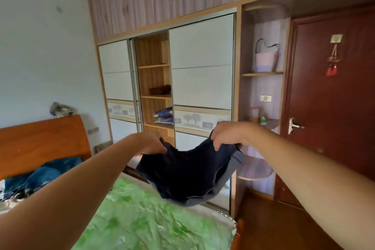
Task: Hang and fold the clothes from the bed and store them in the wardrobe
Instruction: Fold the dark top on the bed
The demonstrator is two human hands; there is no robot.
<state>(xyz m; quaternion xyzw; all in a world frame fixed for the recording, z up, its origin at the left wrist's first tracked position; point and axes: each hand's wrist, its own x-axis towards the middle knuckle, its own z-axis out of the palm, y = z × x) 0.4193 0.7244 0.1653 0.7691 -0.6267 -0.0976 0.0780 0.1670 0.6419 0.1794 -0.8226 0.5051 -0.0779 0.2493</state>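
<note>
Bedroom, head view only: bed [142,219] with a green patterned cover low in frame, wooden headboard [40,138] at left, built-in wardrobe [203,67] across the far wall, its sliding doors parted on a middle bay of shelves [155,66]. Dark navy garment [182,176] hangs in the air above the foot of the bed, between the two arms, sagging in the middle; shorts or a small top, cannot tell which. Left grip [151,144] pinches its left upper edge, fingers curled round the cloth. Right grip [229,136] pinches the right upper edge the same way, held a little higher. Blue clothes heap [40,176] lies on the bed near the headboard. Folded blue-and-yellow item [163,116] sits on a lower shelf in the open bay. Step in hand, by my read: spreading one garment out to fold it — early in the task, with more clothes waiting. Next move likely calls for laying it flat on the bed or bringing the edges together — both pinches kept even so the cloth does not bunch.
</note>
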